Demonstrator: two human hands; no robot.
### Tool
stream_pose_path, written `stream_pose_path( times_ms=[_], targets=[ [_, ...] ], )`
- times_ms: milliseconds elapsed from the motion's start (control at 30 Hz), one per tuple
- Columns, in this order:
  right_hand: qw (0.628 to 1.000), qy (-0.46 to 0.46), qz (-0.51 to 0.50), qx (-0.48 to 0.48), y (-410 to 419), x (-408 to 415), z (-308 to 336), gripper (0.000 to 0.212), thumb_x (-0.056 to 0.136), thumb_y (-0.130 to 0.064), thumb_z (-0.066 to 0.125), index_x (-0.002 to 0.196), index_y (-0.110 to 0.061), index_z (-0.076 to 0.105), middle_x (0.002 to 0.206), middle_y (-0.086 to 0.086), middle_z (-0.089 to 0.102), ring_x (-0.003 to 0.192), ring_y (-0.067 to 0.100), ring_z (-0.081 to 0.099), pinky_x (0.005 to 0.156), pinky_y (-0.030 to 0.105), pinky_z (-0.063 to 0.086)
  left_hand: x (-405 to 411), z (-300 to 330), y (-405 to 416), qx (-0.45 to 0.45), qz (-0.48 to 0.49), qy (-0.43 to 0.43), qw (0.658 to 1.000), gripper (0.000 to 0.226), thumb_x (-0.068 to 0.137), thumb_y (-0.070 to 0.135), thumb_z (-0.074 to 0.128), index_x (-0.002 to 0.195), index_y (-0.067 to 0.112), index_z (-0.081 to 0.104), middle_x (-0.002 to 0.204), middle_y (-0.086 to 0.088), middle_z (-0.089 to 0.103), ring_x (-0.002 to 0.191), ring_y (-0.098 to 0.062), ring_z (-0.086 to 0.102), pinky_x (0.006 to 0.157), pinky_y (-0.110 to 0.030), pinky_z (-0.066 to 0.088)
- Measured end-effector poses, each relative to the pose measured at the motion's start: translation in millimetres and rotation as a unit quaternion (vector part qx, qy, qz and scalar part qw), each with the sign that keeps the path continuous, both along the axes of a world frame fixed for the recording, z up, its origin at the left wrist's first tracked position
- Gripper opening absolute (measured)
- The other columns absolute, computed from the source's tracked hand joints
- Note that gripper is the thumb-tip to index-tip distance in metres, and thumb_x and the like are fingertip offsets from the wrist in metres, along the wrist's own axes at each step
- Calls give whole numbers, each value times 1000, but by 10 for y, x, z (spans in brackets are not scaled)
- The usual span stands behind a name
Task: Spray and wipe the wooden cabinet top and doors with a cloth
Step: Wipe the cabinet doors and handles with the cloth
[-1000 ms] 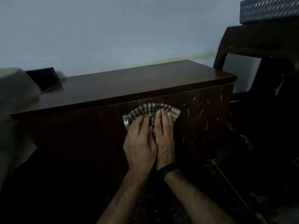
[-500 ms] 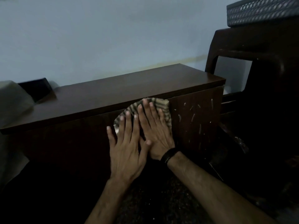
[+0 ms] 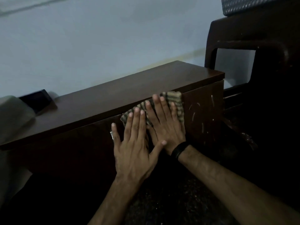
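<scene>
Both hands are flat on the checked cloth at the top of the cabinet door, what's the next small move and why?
Probably slide the checked cloth rightward and down across the right door. Pale spray streaks show there, just beside the cloth's right edge, unwiped. The right hand and left hand press it flat under the cabinet top.

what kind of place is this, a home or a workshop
Most likely a dim room in a home: a low wooden cabinet against a plain painted wall, with a dark plastic chair beside it.
</scene>
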State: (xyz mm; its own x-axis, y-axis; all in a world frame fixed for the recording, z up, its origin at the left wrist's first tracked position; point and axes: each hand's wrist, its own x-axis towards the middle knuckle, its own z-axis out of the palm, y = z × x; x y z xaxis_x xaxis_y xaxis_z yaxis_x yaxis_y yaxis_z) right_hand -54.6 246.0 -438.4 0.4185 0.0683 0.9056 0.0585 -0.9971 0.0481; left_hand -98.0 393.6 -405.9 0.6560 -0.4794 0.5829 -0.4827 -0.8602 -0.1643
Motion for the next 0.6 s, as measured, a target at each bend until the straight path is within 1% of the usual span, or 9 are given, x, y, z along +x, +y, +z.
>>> stream_pose_path(
  times_ms=[67, 133, 267, 367, 500, 600],
  targets=[
    [999, 12, 19, -47, -163, -27, 71, 77, 100, -45, 31, 154, -21, -19, 160, 1, -32, 150, 18, -21, 122, 42, -11, -13, -14, -76, -11, -1, 5, 1000, 93, 92, 76, 7, 159, 11, 9, 167, -4, 0, 154, -18, 0, 123, -52, -6],
    [998, 10, 15, -61, -290, -37, 26, 78, 99, -44, 32, 155, -22, -17, 161, -1, -30, 150, 16, -20, 121, 40, -11, -30, -29, -180, -11, -3, 13, 1000, 96, 91, 78, 9, 158, 9, 10, 167, -6, 0, 154, -20, -1, 123, -50, -5],
    [999, -12, -33, -7, -377, -63, -311, 82, 94, -42, 36, 156, -18, -13, 163, 4, -25, 151, 20, -17, 122, 42, -8, -75, -94, -372, 33, -27, 19, 999, 102, 88, 82, 17, 157, 7, 12, 167, -7, 3, 154, -20, 0, 124, -51, 0],
    [997, 4, -75, 16, -467, -120, -595, 84, 94, -43, 36, 157, -14, -12, 163, 9, -21, 152, 24, -15, 123, 44, -6, -105, -278, -488, 63, -48, 39, 996, 103, 88, 84, 20, 157, 8, 16, 167, -5, 6, 154, -19, 4, 124, -52, 6],
    [997, 19, -74, 11, -522, -147, -737, 85, 94, -45, 36, 157, -14, -11, 164, 10, -20, 152, 24, -14, 123, 45, -6, -70, -448, -551, 46, -40, 49, 997, 100, 88, 83, 22, 157, 11, 19, 167, -3, 7, 154, -17, 5, 123, -52, 4],
    [999, 10, -50, 11, -595, -150, -555, 85, 92, -44, 38, 156, -17, -12, 163, 6, -23, 152, 21, -16, 123, 43, -8, -20, -376, -591, 27, -49, 2, 998, 97, 89, 81, 24, 157, 11, 21, 166, -2, 10, 154, -17, 8, 123, -53, 2]
  ],
)
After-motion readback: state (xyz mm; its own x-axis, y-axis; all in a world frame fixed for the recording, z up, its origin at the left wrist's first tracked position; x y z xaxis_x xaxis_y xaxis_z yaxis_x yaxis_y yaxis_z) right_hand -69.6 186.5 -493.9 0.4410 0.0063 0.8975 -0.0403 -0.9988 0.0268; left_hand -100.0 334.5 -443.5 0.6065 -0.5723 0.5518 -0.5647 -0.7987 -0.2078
